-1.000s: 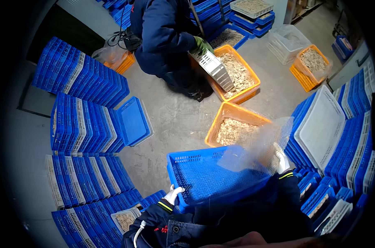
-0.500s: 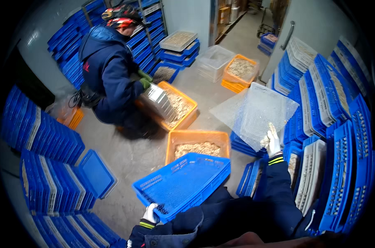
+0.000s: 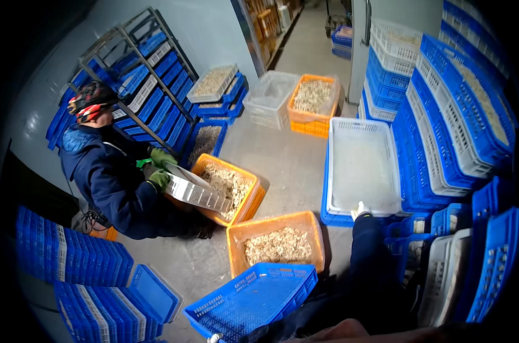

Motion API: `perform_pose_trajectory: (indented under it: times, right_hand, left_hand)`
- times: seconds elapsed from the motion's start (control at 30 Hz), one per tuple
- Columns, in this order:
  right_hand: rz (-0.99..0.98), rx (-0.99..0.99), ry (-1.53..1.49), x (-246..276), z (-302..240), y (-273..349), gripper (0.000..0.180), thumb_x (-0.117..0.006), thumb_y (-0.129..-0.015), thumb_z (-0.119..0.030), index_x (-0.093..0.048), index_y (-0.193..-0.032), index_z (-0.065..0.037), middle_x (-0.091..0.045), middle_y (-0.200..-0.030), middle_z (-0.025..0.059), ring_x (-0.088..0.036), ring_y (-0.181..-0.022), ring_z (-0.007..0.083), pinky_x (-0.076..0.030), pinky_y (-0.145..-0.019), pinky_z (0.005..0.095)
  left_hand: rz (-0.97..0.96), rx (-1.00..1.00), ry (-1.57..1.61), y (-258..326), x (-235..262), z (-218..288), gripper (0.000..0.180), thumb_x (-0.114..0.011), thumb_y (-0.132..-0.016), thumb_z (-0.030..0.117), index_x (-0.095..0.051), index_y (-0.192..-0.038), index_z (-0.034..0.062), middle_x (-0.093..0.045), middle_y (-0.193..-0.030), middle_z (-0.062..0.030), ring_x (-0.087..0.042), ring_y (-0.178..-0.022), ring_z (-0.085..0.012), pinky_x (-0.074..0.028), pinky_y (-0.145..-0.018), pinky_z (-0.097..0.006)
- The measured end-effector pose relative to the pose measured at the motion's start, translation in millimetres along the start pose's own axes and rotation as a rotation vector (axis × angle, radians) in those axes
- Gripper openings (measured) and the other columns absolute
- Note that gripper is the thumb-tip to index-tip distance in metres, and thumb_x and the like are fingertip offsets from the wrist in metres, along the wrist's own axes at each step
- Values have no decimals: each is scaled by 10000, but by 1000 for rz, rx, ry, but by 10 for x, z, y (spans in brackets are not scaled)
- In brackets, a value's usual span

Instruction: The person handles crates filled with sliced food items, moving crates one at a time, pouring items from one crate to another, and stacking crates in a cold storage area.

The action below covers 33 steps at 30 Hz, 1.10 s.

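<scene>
Gripping a latticed blue plastic tray with left hand; touching rectangular white plastic tray with right hand, can't tell how open!

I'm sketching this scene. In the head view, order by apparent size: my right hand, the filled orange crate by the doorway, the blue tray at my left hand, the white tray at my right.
1. Blue tray and white tray: too alike to rank.
2. Orange crate.
3. Right hand.
</scene>
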State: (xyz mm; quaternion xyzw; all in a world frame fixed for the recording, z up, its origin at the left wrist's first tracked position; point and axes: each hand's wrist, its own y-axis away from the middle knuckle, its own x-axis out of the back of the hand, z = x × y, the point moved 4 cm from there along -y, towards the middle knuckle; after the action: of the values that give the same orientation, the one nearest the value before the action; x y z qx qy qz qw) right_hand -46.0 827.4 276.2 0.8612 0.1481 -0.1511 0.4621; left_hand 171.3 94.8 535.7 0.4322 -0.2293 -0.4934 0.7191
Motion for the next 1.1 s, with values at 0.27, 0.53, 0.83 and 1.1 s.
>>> perform_pose_trajectory:
  times: [0.27, 0.53, 0.83, 1.1]
  right_hand:
    - [105, 270, 88, -104, 216, -377, 310, -553, -936, -340, -519, -1208, -195, -572, -1085, 15, -568, -821, 176, -494, -612, 307]
    - [323, 158, -8, -1092, 572, 83, 527, -516, -916, -359, -446, -1329, -39, -487, -1342, 95, -507, -1147, 232, -498, -896, 324]
    - [-147, 198, 1442, -536, 355, -199, 546, -592, -895, -385, -479, -1226, 34, -656, -970, 202, -663, -857, 288, -546, -766, 360]
    - [-517, -180, 1499, 21, 1663, 1219, 338, -520, -932, -339, -591, -1139, -82, -661, -842, 118, -647, -679, 246, -534, -627, 366]
  left_hand:
    - [95, -2, -45, -61, -487, 126, 419, -609, -782, 208, -493, -1145, 35, -561, -1138, -158, -575, -1019, -301, -488, -911, -449]
    - [216, -16, -44, 133, -465, 68, 448, -627, -767, 197, -483, -1168, 56, -551, -1145, -152, -571, -1018, -302, -491, -905, -456]
    - [213, -22, -76, 353, -389, -65, 487, -646, -751, 185, -472, -1194, 80, -540, -1153, -145, -567, -1017, -302, -495, -898, -464]
    - [-22, -1141, -1382, 634, -238, 119, 455, -639, -717, 53, -539, -1160, 83, -571, -1057, -184, -572, -954, -328, -477, -886, -451]
